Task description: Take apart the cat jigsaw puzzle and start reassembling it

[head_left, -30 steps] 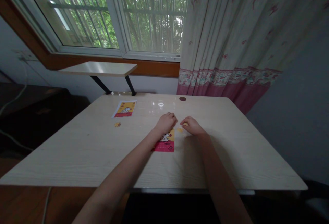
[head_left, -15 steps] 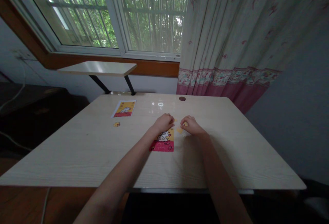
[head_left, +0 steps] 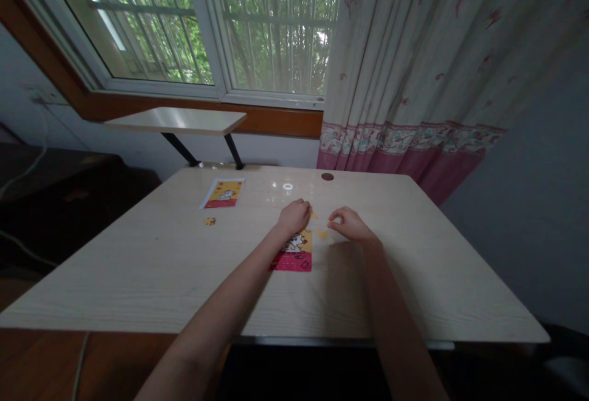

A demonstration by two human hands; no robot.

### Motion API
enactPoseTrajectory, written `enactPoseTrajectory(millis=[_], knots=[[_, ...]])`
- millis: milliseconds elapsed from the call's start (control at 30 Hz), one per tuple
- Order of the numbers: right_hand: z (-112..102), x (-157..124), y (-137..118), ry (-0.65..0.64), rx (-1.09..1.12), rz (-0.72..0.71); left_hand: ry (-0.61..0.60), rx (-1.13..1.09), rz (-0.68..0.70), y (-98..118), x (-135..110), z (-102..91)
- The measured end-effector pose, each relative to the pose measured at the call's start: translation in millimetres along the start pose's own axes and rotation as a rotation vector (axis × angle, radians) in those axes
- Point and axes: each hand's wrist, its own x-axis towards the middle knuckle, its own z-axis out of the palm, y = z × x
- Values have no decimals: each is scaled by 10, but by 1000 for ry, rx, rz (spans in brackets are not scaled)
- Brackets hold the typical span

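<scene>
A puzzle (head_left: 294, 260), partly put together, lies before me with a white cartoon animal on yellow above a red-pink lower part. My left hand (head_left: 296, 216) is closed over its top edge and hides the upper left. At that hand's fingertips is a small yellow puzzle piece (head_left: 313, 214); whether it is gripped or lies on the table I cannot tell. To the right, my right hand (head_left: 347, 224) has thumb and forefinger pinched together, and what is between them is too small to make out. Just left of this pinch rest loose yellow pieces (head_left: 321, 235).
A printed picture card (head_left: 224, 194) with a matching design lies at the back left of the pale table (head_left: 151, 278). Another loose piece (head_left: 210, 221) is just below it. A raised shelf (head_left: 184, 120) stands at the far left edge, and a brown disc (head_left: 327, 176) at the back.
My right hand has moved slightly right, its fingers drawn closer together; the yellow bit seen at them before no longer shows. My left hand has shifted slightly up.
</scene>
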Motion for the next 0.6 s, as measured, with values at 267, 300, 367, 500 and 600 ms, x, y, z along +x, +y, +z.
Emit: enactPoseTrajectory(millis=[267,300,367,500,600], knots=[[56,31,27,-55,-75,59,-36,-107,78,-119,83,85],[53,29,21,-65,-74,57,-44,-116,99,-118,91,95],[38,20,-4,-76,-64,48,-62,-131,137,-98,109,112],[-5,-4,-84,-88,18,62,-91,-151,154,-38,149,127],[-18,-16,-154,-141,177,87,-122,-156,144,-26,180,106]])
